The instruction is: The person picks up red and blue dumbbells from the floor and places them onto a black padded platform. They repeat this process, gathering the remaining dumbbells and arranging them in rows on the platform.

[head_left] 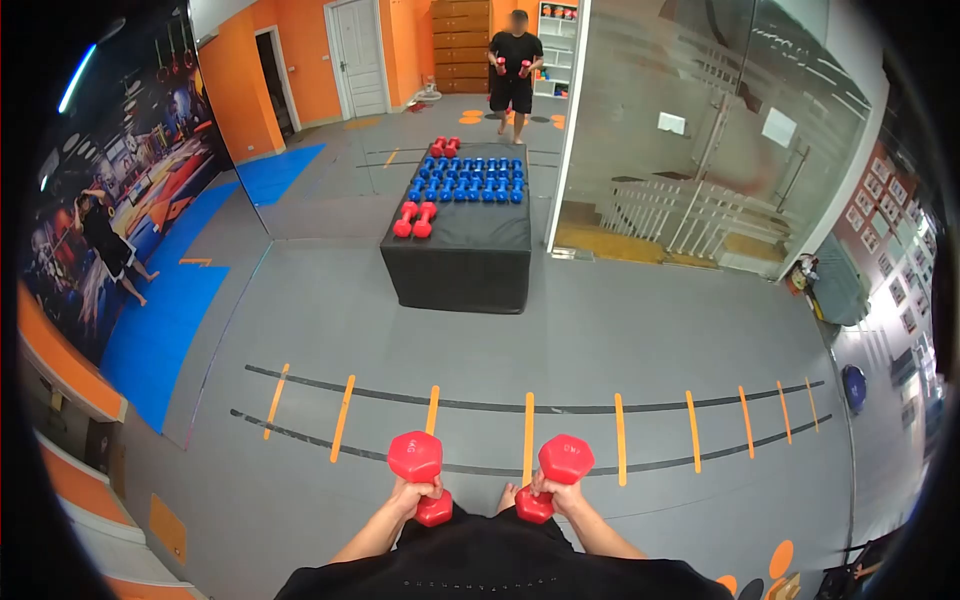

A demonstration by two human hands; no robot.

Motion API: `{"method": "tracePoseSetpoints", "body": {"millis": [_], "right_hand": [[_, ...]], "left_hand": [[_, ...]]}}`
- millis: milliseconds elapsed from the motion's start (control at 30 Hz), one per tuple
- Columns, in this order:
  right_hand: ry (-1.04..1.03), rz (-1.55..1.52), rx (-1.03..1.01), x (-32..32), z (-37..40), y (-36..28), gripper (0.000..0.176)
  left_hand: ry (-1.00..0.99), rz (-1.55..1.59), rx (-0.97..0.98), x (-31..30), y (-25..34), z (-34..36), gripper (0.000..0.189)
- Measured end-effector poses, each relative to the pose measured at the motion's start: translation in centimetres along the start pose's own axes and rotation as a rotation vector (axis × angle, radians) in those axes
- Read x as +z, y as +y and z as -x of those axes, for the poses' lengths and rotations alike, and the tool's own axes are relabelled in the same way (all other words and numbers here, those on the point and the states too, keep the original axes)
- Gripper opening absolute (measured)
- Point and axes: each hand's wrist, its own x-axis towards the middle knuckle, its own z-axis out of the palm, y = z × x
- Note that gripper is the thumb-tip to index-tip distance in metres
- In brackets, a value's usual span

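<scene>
My left hand is closed around the handle of a red dumbbell, held in front of my waist. A matching red dumbbell is gripped in my right hand, a short gap to the right of the first. Both dumbbells are tilted, their larger-looking heads up and outward, their other heads lower and closer together. Faint white markings show on the upper heads, too small to read surely. Neither dumbbell touches the other.
Ahead stands a black padded box with two red dumbbells and rows of blue dumbbells on top. A mirror behind it appears to reflect a person holding red dumbbells. Ladder markings cross the grey floor. Glass panels stand right.
</scene>
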Motion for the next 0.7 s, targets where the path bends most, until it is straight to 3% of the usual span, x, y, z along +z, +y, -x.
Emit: {"method": "tracePoseSetpoints", "body": {"millis": [100,300,433,533,600,700], "right_hand": [[-0.031,-0.051,0.034,0.5,-6.9,-3.0,0.016],[-0.051,-0.05,0.022,2.0,-21.8,-5.5,0.018],[0.118,0.053,-0.02,3.9,-30.5,-6.4,0.019],[0.208,0.11,-0.039,7.5,-35.9,-10.0,0.019],[0.262,0.121,-0.035,8.2,-39.6,-11.0,0.02],[0.401,0.034,-0.085,9.1,-45.4,-10.5,0.018]], "left_hand": [[0.078,0.021,0.042,0.6,2.8,-5.6,0.022],[0.017,0.019,-0.034,-1.6,9.0,-19.4,0.018],[-0.098,-0.02,0.057,-4.5,13.2,-30.5,0.021],[-0.153,-0.082,-0.05,-6.4,19.2,-37.4,0.021],[-0.121,-0.027,-0.14,-7.6,22.1,-41.9,0.021],[-0.087,-0.029,-0.073,-7.5,26.2,-47.4,0.029]]}}
